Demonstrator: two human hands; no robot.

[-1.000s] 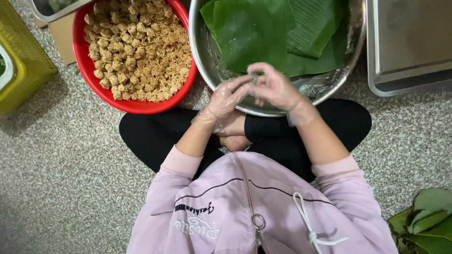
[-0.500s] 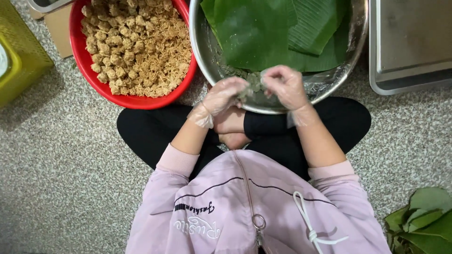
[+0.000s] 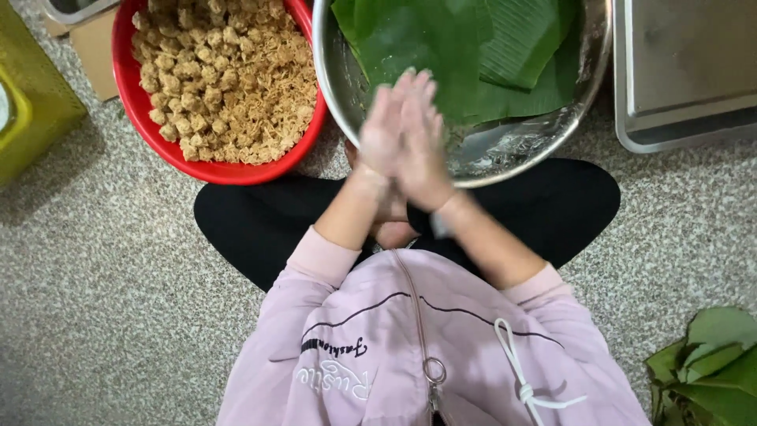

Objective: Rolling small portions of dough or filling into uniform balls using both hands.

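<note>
At far left stands a red bowl [image 3: 142,118] heaped with brown crumbly lumps [image 3: 225,75]. Right of it, the left hand [image 3: 384,134] and right hand [image 3: 422,146] press flat together, palm to palm, fingers straight, holding nothing visible, over the near rim of a steel bowl [image 3: 520,146] lined with green leaves [image 3: 465,47]. A metal tray [image 3: 686,71] lies far right.

Floor [image 3: 102,300] is speckled grey-and-white stone, terrazzo kind of look, running under everything. Off to the far left of the hands there's a yellow-green plastic crate [image 3: 31,102], with a bit of brown cardboard [image 3: 93,49] just beside it. To the right sits a flat metal tray [image 3: 686,71]. Light is even and soft, with only faint shadows on the floor.
</note>
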